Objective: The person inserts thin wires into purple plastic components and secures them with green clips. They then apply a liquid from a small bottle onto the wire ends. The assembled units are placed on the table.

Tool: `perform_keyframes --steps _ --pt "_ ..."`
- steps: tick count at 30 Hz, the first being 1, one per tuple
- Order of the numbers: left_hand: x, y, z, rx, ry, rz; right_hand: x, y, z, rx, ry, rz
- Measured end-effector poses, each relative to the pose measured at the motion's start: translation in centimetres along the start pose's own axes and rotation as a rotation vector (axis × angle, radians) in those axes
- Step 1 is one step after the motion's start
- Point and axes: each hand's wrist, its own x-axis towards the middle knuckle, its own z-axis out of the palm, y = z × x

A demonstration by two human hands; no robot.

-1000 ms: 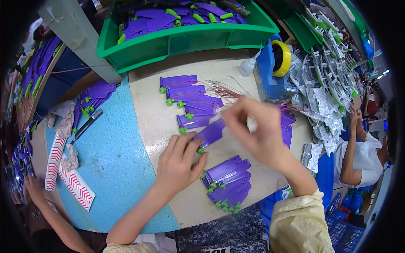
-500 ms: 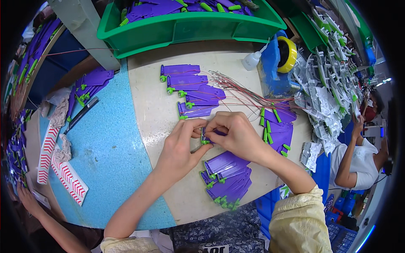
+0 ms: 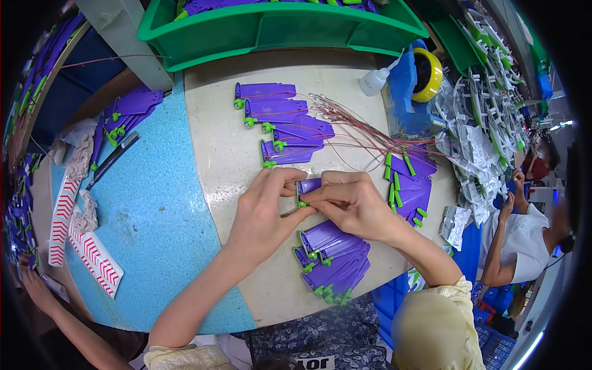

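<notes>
Over the tabletop [image 3: 213,160], the left hand's grip [image 3: 262,206] and the right hand's grip [image 3: 353,206] meet on a purple part [image 3: 309,185]. A purple stack [image 3: 336,265] lies just nearer, a second stack [image 3: 416,192] to the right. Beyond, red wires [image 3: 354,127] cross purple panels [image 3: 274,108]. A green bin [image 3: 259,37] stands behind, near a white bottle [image 3: 373,81] and yellow tape [image 3: 436,77]. Striped strips [image 3: 100,265] lie left.

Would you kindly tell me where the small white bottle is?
The white bottle is in the head view's upper part, right of centre, just left of the blue tape holder and below the green bin.
</notes>
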Motion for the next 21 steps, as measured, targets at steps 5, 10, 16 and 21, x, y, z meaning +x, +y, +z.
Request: perform_keyframes --steps 5,10,16,21 --pt "0.1 0.0 0.2 0.022 0.027 0.014 1.3 -1.0 -1.3 -0.189 -0.115 -0.074" --pt "0.0 0.3 0.2 0.121 0.055 0.091 1.5 0.0 -1.7 -0.133 0.112 0.176" --pt "1.4 -0.7 -1.5 0.433 -0.067 0.47 2.2 -0.6 -1.5 -0.211 0.201 0.492" --pt "3.7 -0.6 -1.6 0.371 -0.255 0.57 0.8 0.9 -1.9 -0.47 0.385 -0.128"
